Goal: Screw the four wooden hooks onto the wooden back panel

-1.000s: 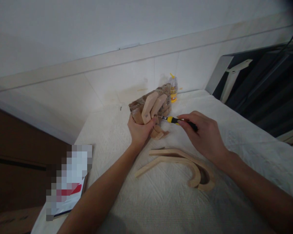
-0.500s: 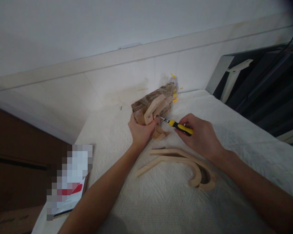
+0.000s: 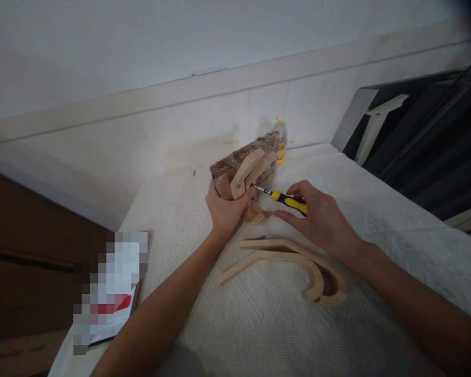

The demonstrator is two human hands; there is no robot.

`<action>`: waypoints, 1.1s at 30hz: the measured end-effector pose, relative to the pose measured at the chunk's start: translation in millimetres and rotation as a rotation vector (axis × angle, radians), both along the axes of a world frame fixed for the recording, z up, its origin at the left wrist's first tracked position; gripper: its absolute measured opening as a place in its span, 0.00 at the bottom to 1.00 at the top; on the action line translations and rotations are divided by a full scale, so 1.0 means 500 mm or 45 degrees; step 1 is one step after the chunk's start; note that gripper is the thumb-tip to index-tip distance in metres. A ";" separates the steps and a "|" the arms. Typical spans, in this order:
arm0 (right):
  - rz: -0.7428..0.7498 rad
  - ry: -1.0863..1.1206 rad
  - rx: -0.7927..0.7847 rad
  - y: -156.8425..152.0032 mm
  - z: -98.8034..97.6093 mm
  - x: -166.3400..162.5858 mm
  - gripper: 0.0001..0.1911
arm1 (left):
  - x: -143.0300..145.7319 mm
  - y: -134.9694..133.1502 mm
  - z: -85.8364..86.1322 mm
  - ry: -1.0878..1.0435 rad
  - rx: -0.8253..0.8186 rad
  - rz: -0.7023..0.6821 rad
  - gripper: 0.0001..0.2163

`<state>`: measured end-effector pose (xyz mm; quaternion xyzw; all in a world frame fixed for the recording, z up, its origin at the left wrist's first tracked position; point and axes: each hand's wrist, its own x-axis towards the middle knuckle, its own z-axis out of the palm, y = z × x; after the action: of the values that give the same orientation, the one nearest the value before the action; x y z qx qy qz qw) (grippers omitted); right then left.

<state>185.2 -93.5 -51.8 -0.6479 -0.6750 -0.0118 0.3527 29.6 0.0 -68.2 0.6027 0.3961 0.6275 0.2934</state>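
Background: pale wall (image 3: pixel 141 47), a ledge along it; worktop (image 3: pixel 220 327) below, spread with a white textured cloth.

Item, angled wooden pieces (image 3: pixel 246 170), two: near the wall at centre, side by side against a taped cardboard block (image 3: pixel 235 158). Your left grip (image 3: pixel 225 210) is closed around the block's near end and pieces, thumb across the wood; a hooked wooden end shows below it.

Item, yellow-and-black screwdriver (image 3: pixel 289 202): its metal tip meets the farther angled piece. Your right grip (image 3: pixel 317 217) is loosely closed on the handle's rear — one digit bent over the top, another stretched clear below.

Item, curved wooden strips (image 3: pixel 316 283), two: lying nested before you on the cloth, hooked ends to the right.

Item, clear bottle with yellow tip (image 3: pixel 281 142): just behind the block, by the wall.

Item, flat device (image 3: pixel 115 325): left edge, face partly pixelated.

Item, pale bracket (image 3: pixel 369 137): far right, against dark material.
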 end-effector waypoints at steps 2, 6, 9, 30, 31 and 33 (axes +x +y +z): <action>-0.023 0.043 0.035 0.000 -0.002 0.002 0.10 | 0.000 -0.001 0.001 0.001 0.006 0.009 0.22; -0.162 -0.064 0.012 -0.002 0.001 0.002 0.09 | 0.000 -0.002 0.003 0.003 0.019 0.019 0.22; -0.216 -0.187 -0.094 -0.004 0.006 -0.001 0.11 | -0.001 -0.002 0.002 0.014 0.012 0.028 0.22; -0.204 -0.261 -0.139 0.001 0.002 0.008 0.11 | -0.001 0.007 -0.005 0.063 0.045 0.088 0.21; -0.197 -0.281 -0.216 0.002 0.003 0.007 0.12 | -0.001 0.008 -0.005 0.065 0.047 0.089 0.21; -0.160 -0.269 -0.330 0.003 0.004 0.004 0.15 | -0.002 0.009 -0.006 0.068 0.053 0.086 0.21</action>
<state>187.2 -92.2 -50.0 -0.7240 -0.6624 -0.0149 0.1920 28.7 4.5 -71.3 0.6115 0.4107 0.6289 0.2487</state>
